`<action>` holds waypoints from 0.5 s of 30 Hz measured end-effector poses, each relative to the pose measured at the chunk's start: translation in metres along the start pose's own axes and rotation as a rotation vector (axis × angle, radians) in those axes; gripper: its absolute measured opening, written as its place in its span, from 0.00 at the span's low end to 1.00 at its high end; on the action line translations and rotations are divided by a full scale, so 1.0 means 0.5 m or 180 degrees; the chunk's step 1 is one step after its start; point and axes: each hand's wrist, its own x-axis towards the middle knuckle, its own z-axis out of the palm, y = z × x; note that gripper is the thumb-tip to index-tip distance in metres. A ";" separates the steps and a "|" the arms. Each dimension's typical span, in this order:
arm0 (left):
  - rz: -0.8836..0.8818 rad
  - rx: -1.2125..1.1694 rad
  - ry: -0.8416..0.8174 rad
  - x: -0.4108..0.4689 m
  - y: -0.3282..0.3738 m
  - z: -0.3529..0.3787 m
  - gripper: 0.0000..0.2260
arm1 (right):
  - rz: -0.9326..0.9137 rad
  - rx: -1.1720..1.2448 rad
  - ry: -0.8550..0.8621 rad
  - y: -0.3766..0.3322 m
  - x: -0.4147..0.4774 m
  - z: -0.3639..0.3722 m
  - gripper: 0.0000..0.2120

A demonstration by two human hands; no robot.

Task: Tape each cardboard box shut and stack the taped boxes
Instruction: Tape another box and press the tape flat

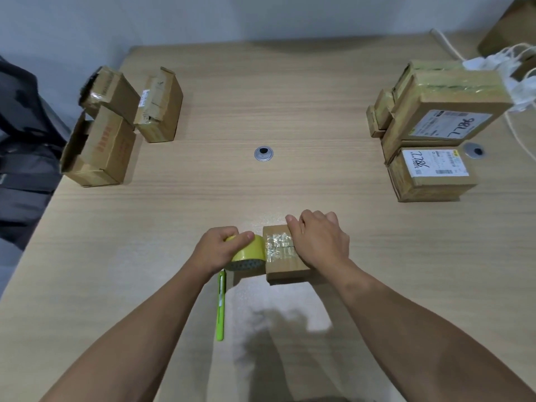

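View from the head camera, looking down on a wooden table point(290, 91). At the near centre lies a small box point(285, 271) of cardboard, its flaps down. The left hand point(214, 250) grips a yellowish tape roll point(249, 253), fingers curled over its rim; the roll stands on edge against the box's left side. A strip of clear tape point(280, 246) runs from it across the lid. The right hand point(322, 242) lies palm-down on the right part of the lid, fingers bent over the far edge, holding the box steady. A green cutter point(221, 309) lies just near of the left wrist. Far left: three open boxes point(100, 150), untaped, in a loose cluster. Far right: the taped boxes point(435, 120), stacked, labels facing up.
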 end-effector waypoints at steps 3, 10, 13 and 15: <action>0.0019 0.0202 -0.0030 0.000 0.001 -0.002 0.23 | 0.0004 0.0066 0.0057 0.006 0.002 -0.003 0.23; 0.0181 0.1478 -0.0108 0.006 0.008 0.004 0.21 | -0.0001 0.0327 0.0144 0.025 -0.003 -0.010 0.22; 0.0192 0.1368 -0.0037 0.002 0.004 0.028 0.22 | -0.0003 0.0384 0.0160 0.029 -0.001 -0.011 0.22; 0.0156 0.1229 0.0017 0.000 0.007 0.042 0.22 | -0.0011 0.0400 0.0183 0.031 0.000 -0.009 0.22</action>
